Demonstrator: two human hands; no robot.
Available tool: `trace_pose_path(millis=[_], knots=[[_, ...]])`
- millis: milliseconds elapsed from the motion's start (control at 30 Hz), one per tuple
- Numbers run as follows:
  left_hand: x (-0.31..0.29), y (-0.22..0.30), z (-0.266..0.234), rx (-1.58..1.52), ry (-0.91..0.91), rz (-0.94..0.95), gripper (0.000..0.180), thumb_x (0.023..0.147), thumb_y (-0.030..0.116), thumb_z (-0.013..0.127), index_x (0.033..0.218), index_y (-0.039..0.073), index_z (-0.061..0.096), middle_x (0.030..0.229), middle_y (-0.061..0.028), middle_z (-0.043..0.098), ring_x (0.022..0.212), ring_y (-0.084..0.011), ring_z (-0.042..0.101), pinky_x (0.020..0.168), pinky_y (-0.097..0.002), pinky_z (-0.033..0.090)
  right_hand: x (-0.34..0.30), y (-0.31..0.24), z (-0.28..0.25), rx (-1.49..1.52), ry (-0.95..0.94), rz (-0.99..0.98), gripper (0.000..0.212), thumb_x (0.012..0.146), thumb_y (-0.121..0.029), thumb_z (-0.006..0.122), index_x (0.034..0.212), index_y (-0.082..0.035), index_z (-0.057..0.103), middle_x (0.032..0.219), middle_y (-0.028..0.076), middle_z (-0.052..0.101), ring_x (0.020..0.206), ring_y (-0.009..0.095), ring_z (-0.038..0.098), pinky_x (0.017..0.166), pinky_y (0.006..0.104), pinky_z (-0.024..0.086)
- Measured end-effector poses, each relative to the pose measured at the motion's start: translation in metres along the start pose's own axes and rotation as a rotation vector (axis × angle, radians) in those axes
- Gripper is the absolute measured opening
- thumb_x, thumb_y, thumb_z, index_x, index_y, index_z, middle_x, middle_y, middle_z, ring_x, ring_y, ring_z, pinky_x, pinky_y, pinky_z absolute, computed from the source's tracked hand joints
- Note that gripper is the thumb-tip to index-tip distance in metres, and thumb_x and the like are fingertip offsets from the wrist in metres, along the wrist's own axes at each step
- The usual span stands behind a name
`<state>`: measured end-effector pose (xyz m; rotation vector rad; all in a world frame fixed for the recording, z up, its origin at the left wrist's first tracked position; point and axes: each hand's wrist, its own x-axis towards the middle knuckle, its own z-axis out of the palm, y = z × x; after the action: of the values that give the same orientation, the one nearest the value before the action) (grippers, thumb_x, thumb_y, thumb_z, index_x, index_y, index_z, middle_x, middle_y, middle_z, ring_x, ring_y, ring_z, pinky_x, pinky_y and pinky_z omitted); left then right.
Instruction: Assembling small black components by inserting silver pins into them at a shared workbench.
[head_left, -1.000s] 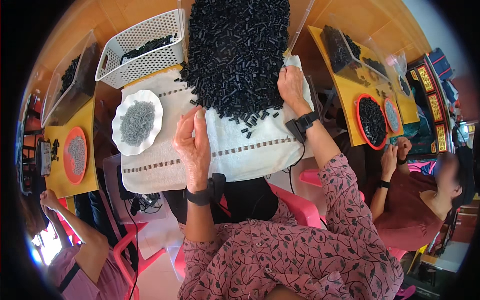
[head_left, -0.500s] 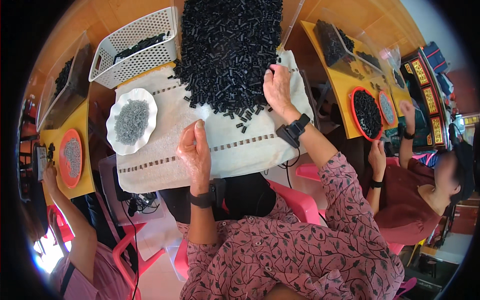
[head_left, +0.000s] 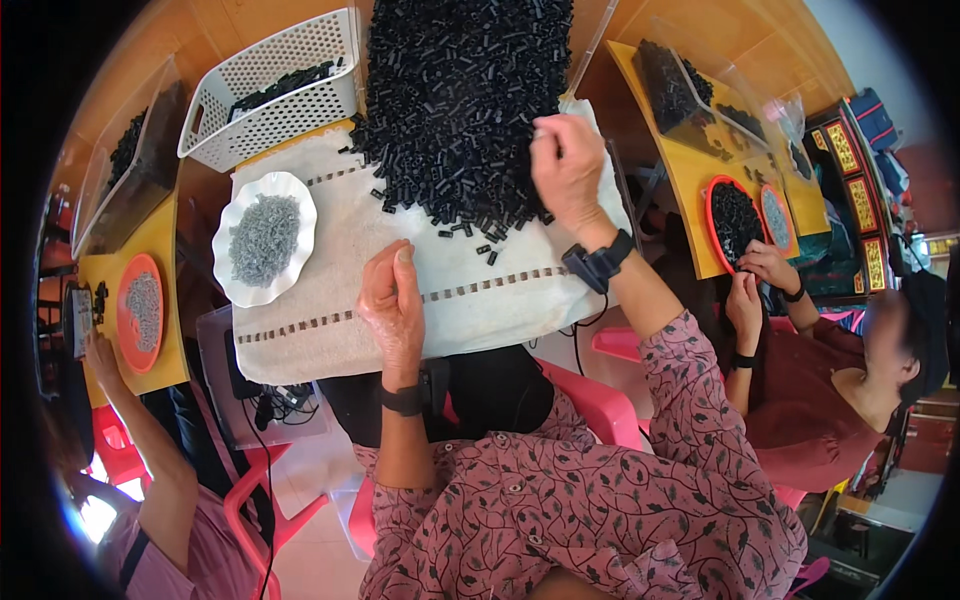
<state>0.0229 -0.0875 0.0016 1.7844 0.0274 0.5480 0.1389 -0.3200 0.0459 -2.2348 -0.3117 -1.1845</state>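
Observation:
A large heap of small black tubular plastic parts (head_left: 460,110) spreads toward me over a white cloth (head_left: 470,325). My right hand (head_left: 568,170) is above the heap's right edge, its fingers curled in; what they hold, if anything, is hidden. Nearer to me, over the cloth, my left hand (head_left: 390,305) is closed with the thumb on top, and anything inside it is out of sight. Left of it sits a white wavy-rimmed plate (head_left: 304,248) bearing a mound of small clear-grey pieces (head_left: 264,240). A few black parts lie loose at the heap's near edge.
A white perforated basket (head_left: 215,140) holding black parts stands at the back left. Side tables carry an orange plate (head_left: 128,345) on the left and a red-rimmed plate (head_left: 712,222) of black parts on the right. Co-workers sit on both sides. A pink chair (head_left: 600,400) is behind me.
My right hand has shifted slightly right and appears lifted off the heap's edge. My left hand stays nearly still. The right co-worker's raised hand has come down to meet their other hand.

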Motion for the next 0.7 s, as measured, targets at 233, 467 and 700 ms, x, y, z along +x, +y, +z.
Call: trace_pose_path(millis=[233, 467, 700], knots=[[0.0, 0.006, 0.004, 0.073, -0.017, 0.069, 0.009, 0.091, 0.005, 0.062, 0.092, -0.002, 0.068, 0.1, -0.0148, 0.069, 0.089, -0.0252, 0.067, 0.08, -0.0332, 0.053, 0.009, 0.104, -0.008, 0.084, -0.096, 0.441, 0.032, 0.085, -0.004, 0.052, 0.114, -0.004, 0.066, 0.114, 0.019, 0.064, 0.104, 0.035, 0.062, 0.092, 0.0378, 0.048], [-0.001, 0.002, -0.001, 0.089, -0.023, 0.074, 0.009, 0.091, 0.004, 0.063, 0.091, -0.003, 0.068, 0.101, -0.0147, 0.069, 0.09, -0.0261, 0.067, 0.08, -0.0334, 0.054, 0.01, 0.112, 0.007, -0.08, -0.423, 0.404, 0.037, 0.087, -0.007, 0.048, 0.121, -0.004, 0.063, 0.12, 0.024, 0.062, 0.113, 0.04, 0.058, 0.097, 0.0399, 0.046], [-0.001, 0.001, -0.002, 0.094, -0.027, 0.085, 0.009, 0.09, 0.003, 0.062, 0.092, -0.003, 0.068, 0.1, -0.0151, 0.069, 0.089, -0.027, 0.067, 0.081, -0.0343, 0.054, 0.008, 0.109, 0.004, -0.262, -0.509, 0.358, 0.028, 0.087, -0.016, 0.053, 0.106, -0.005, 0.071, 0.107, 0.025, 0.065, 0.1, 0.042, 0.062, 0.091, 0.0461, 0.048]])
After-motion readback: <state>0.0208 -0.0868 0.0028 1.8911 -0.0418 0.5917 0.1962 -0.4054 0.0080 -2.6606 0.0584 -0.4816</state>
